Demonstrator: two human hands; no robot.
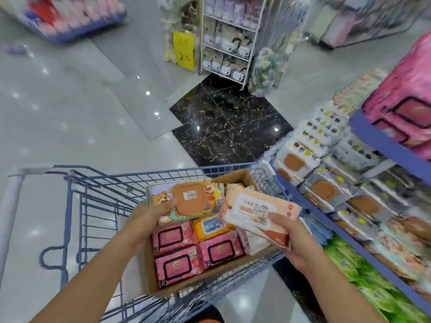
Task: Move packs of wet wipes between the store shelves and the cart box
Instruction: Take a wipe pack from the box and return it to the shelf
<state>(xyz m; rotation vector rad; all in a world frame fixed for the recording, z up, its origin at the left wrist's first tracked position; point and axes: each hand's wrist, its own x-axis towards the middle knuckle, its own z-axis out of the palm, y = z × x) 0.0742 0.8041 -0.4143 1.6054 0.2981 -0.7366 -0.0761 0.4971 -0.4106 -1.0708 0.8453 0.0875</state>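
Observation:
My left hand [149, 220] grips a colourful bear-print wipes pack with a brown lid [184, 201], held above the cardboard box [233, 177] in the blue cart [93, 194]. My right hand [289, 236] holds a peach pack with a white lid [254, 210] over the box's right side. Inside the box lie pink packs [177, 269] and an orange pack [210, 227]. The blue-edged store shelves [326, 217] on the right carry rows of white packs with brown lids [296, 164].
Pink packs [403, 99] fill an upper shelf at right. Green packs [363, 283] lie on the lowest shelf. A white wire rack [231, 40] with a yellow price sign [184, 50] stands ahead on the glossy floor. Another display [63, 17] sits far left.

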